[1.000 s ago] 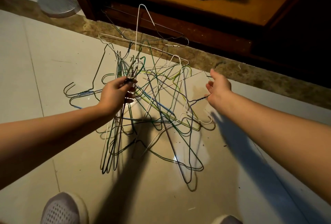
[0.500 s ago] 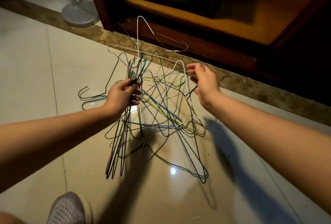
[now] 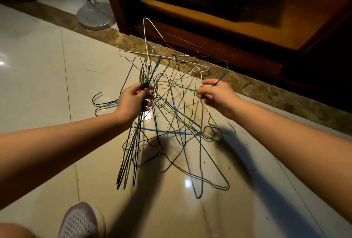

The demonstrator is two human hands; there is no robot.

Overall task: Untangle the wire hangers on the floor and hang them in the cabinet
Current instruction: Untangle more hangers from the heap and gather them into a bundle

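The tangle of wire hangers (image 3: 177, 116) sits on the tiled floor (image 3: 38, 77) right in front of the cabinet (image 3: 209, 34), partly lifted between both hands. Green, blue, yellow, white and dark wires cross every which way in the middle. One white hanger (image 3: 145, 34) stands tall at the back, its long side close to upright and its sharp corner pointing up against the cabinet's base. The lowest loops reach back toward the person, their narrow tips aimed at the bottom of the view.

The left hand (image 3: 133, 102) has its fingers wrapped tight around a bundle (image 3: 129, 152) of several hangers, gripped at the necks. That bundle runs long and narrow, hooks poking up past the knuckles and bodies trailing down and slightly left to the floor.

The right hand (image 3: 217, 97) is on the far side of the knot, fingertips together, pinching a dark wire (image 3: 222, 77) whose end curves up and to the right, above the hand. A white wire passes just beside those fingers; whether they hold it too, hard to tell.

Out left, two loose hooks (image 3: 99, 98) lie flat on the tiles, open ends pointing left. A stone strip (image 3: 266, 93) separates the tiles from the cabinet. A round stand base (image 3: 96, 17) sits at the cabinet's left corner, and a shoe (image 3: 82, 220) shows at the bottom edge.
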